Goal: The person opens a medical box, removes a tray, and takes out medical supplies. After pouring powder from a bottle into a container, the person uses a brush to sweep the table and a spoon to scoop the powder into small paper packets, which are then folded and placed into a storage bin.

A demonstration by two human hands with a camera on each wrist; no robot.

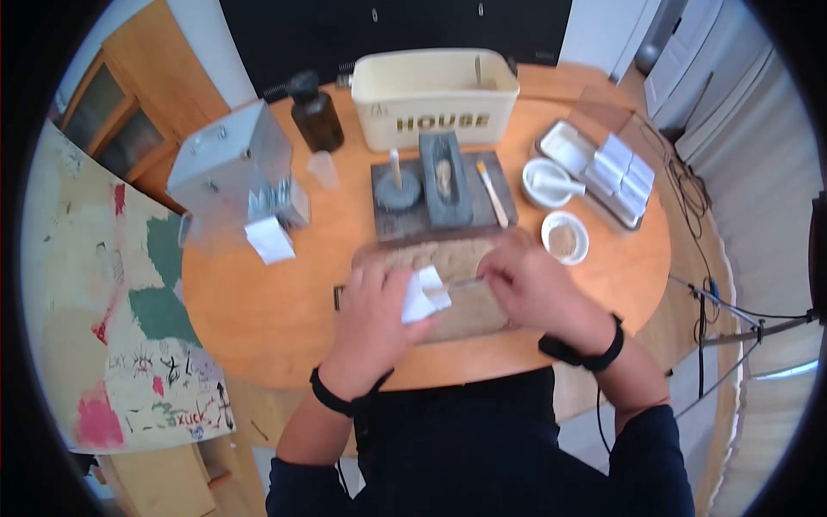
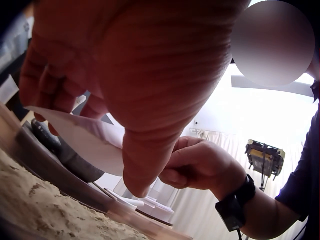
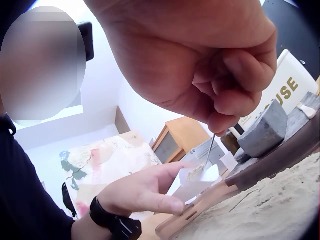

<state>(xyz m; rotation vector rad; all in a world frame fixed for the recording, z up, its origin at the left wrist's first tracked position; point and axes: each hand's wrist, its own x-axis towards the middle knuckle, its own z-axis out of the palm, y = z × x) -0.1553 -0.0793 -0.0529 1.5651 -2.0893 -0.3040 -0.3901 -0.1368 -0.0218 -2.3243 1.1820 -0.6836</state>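
Note:
My left hand (image 1: 369,314) grips a folded white paper (image 1: 418,302), thumb on the near side and fingers on the far side. Pale powder (image 3: 196,173) lies in the paper's fold, seen from the right wrist. With its fingers curled, my right hand (image 1: 538,289) pinches a thin metal rod-like tool (image 3: 211,150). The tool's lower end reaches into the powder; its tip is hidden there. Below both hands is a shallow brown tray (image 3: 189,215) of uneven, light-brown sand-like material (image 1: 474,317).
Behind the tray, a dark board (image 1: 388,226) bears a grey stone trough (image 1: 432,202), a round stone with a handle (image 1: 398,194) and a brush (image 1: 494,196). At right stand a white mortar (image 1: 536,196) and a powder bowl (image 1: 564,239). A metal box (image 1: 226,164) stands left, a cream bin (image 1: 431,102) behind.

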